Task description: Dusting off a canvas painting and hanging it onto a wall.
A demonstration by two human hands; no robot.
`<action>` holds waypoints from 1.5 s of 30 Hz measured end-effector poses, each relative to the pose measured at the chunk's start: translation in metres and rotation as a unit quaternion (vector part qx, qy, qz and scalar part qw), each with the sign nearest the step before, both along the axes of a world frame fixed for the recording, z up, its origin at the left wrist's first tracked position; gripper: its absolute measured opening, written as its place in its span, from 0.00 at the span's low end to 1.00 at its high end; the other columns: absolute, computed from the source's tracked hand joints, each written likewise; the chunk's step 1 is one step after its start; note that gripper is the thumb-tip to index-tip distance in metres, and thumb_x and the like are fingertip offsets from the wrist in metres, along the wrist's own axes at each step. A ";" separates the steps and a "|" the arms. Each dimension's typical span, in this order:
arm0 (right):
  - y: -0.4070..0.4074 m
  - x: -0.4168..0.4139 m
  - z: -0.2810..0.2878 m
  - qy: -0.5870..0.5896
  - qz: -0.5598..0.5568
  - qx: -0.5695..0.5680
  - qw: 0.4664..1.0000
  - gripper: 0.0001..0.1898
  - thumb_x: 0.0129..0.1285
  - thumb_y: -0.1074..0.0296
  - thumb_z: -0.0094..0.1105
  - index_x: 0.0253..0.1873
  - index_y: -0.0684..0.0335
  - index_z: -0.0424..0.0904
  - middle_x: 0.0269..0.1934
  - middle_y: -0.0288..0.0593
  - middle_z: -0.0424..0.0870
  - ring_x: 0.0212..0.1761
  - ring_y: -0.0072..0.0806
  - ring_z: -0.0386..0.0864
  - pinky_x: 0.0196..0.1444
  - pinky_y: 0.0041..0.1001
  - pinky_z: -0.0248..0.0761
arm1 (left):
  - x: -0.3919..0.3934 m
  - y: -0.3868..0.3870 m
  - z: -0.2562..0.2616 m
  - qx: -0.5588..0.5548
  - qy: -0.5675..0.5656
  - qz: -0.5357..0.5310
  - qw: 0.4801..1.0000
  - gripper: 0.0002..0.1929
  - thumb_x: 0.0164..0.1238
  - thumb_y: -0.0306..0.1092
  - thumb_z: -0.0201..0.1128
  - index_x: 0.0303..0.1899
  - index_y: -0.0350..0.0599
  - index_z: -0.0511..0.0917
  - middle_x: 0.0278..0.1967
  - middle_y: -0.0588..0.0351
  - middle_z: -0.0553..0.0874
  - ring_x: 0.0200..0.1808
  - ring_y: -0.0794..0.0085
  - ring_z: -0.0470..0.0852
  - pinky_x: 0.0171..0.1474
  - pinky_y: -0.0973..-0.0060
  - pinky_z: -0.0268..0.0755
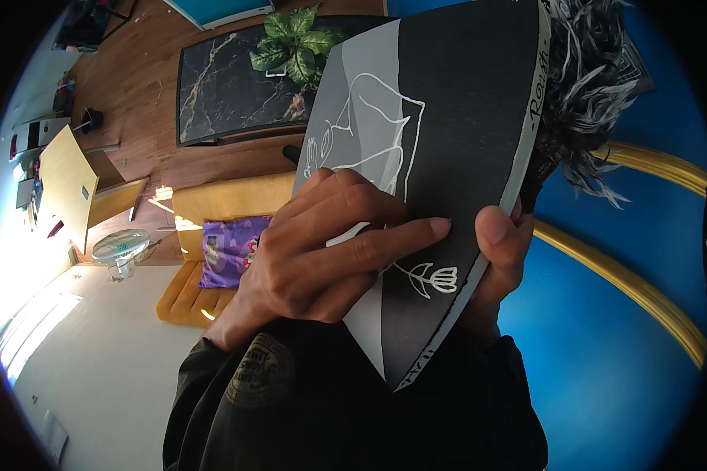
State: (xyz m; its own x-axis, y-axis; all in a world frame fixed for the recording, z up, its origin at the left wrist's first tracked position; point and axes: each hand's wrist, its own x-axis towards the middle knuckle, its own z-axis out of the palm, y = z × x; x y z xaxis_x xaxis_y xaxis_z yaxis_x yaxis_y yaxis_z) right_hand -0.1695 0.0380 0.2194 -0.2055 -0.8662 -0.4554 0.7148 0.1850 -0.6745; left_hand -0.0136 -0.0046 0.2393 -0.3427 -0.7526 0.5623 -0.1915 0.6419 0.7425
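Note:
A thick panel, seemingly a stretched canvas (465, 118), is held tilted in front of my chest. Its face is painted in grey and black blocks with white line drawings, among them a tulip-like flower (443, 279). Handwriting runs along its pale side edge. My right hand (501, 253) grips that edge, thumb at the front corner and fingers behind. Across the face lies my left hand (330, 247), index finger stretched out over the black part and the other fingers curled. No tool shows in it, though its palm side is hidden.
Black-and-grey feathery material (589, 88) hangs beyond the canvas, before a blue wall (595, 306) with gold moulding. A black marbled table (224, 88) bears a leafy plant (297, 44). A mustard sofa (191, 294) holds a purple cushion (227, 253); a fan (121, 247) stands left.

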 end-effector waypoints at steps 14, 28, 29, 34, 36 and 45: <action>-0.018 -0.016 0.026 0.033 0.133 -0.132 0.982 0.19 0.49 0.70 0.67 0.38 0.58 0.61 0.33 0.40 0.74 0.31 0.18 0.75 0.31 0.19 0.73 | -0.004 0.007 -0.001 0.010 -0.009 0.019 1.000 0.23 0.37 0.19 0.56 0.40 0.44 0.86 0.27 0.55 0.79 0.26 0.73 0.77 0.29 0.75 0.69; 0.012 -0.014 -0.006 -0.027 0.086 -0.062 0.994 0.28 0.64 0.46 0.43 0.62 0.60 0.63 0.56 0.44 0.69 0.54 0.24 0.71 0.55 0.27 0.70 | -0.003 0.008 -0.005 0.017 -0.001 0.003 1.000 0.22 0.40 0.19 0.58 0.42 0.45 0.87 0.26 0.56 0.78 0.26 0.74 0.76 0.28 0.77 0.66; 0.013 -0.014 -0.009 -0.018 0.083 -0.072 0.994 0.27 0.65 0.47 0.43 0.62 0.60 0.63 0.56 0.44 0.69 0.55 0.24 0.71 0.55 0.27 0.70 | -0.004 0.007 -0.006 0.008 -0.008 0.003 1.000 0.23 0.39 0.19 0.57 0.42 0.45 0.86 0.26 0.56 0.77 0.25 0.74 0.75 0.28 0.78 0.66; 0.010 -0.015 -0.003 0.025 0.104 -0.082 0.991 0.27 0.63 0.49 0.44 0.62 0.59 0.63 0.55 0.44 0.70 0.54 0.25 0.71 0.54 0.28 0.70 | 0.002 0.008 -0.007 -0.001 -0.016 -0.013 1.000 0.24 0.38 0.20 0.57 0.43 0.45 0.86 0.25 0.57 0.76 0.25 0.74 0.74 0.28 0.77 0.65; 0.001 -0.014 0.011 0.043 0.126 -0.061 0.989 0.29 0.61 0.48 0.47 0.63 0.58 0.62 0.53 0.43 0.70 0.52 0.25 0.71 0.52 0.28 0.70 | 0.003 0.010 -0.008 0.001 -0.007 -0.001 1.000 0.23 0.38 0.21 0.58 0.42 0.45 0.87 0.25 0.57 0.76 0.25 0.75 0.74 0.28 0.77 0.66; -0.002 -0.004 0.017 0.121 0.107 -0.022 0.987 0.28 0.53 0.52 0.56 0.55 0.60 0.63 0.44 0.44 0.73 0.41 0.29 0.74 0.39 0.29 0.71 | 0.001 0.011 -0.007 -0.010 -0.034 0.011 0.999 0.19 0.40 0.24 0.66 0.41 0.47 0.87 0.28 0.57 0.76 0.28 0.75 0.75 0.27 0.77 0.67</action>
